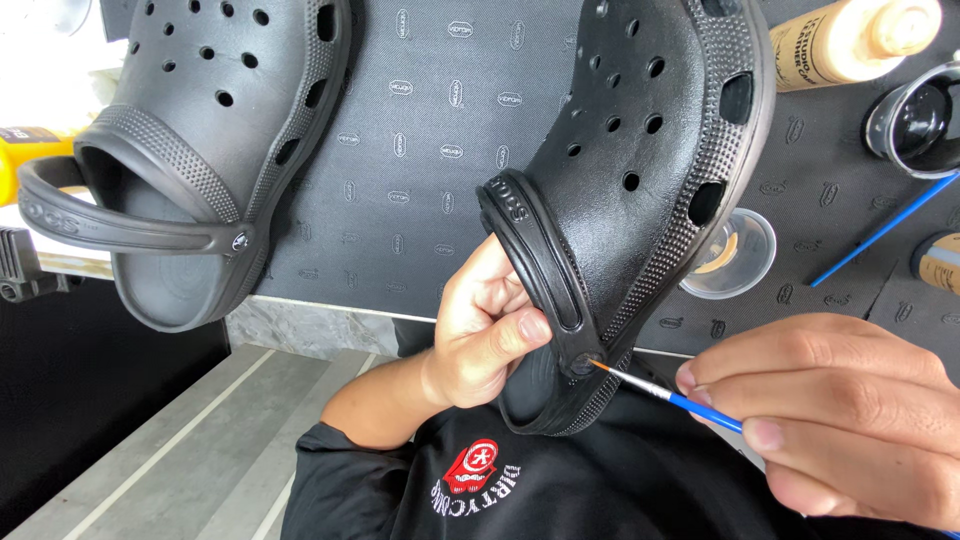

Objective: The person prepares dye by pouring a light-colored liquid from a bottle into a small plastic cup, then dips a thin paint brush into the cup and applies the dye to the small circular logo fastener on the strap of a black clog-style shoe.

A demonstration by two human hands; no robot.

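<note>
The left hand (490, 335) clamps the glossy black clog (640, 190) at its heel strap, the right hand (830, 410) pinches a fine brush (655, 390) — tip on the strap rivet at six o'clock — while the matte second clog (210, 130) lies at ten o'clock, apparently untouched.

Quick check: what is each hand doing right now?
Left hand: closed on the heel strap of the black clog.
Right hand: closed on a fine blue-handled brush, tip at the strap rivet.

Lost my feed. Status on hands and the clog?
Left hand grips clog by its strap. Right hand holds brush, tip at strap rivet. Second clog lies apart; nothing in the way.
</note>
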